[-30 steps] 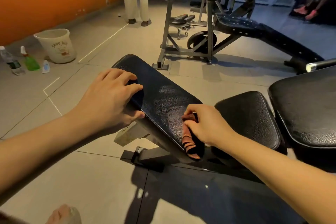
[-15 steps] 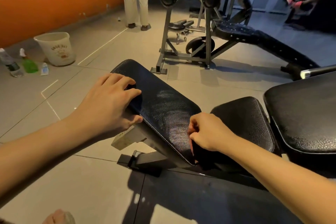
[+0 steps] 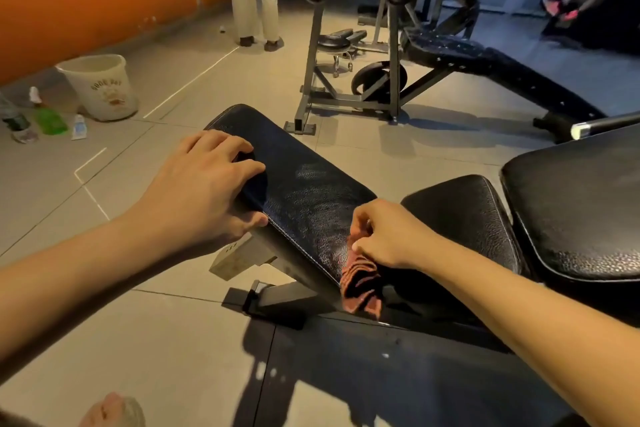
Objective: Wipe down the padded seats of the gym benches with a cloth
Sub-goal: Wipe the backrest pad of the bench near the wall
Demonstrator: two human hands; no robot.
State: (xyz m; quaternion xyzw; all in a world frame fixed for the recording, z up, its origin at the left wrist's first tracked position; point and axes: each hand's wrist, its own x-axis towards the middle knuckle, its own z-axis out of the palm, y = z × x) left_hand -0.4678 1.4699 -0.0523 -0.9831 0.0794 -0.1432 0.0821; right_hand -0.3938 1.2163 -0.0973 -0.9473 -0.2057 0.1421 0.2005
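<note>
The left hand grips the left edge of the inclined bench pad, fingers curled over the top and thumb beneath. At the pad's lower right corner, the right hand pinches a reddish cloth, which hangs against the pad's end.

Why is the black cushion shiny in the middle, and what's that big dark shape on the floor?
Head view: light glints off the padded seat between the left hand and the right hand holding the cloth; the dark patch on the floor looks like a cast shadow.
</note>
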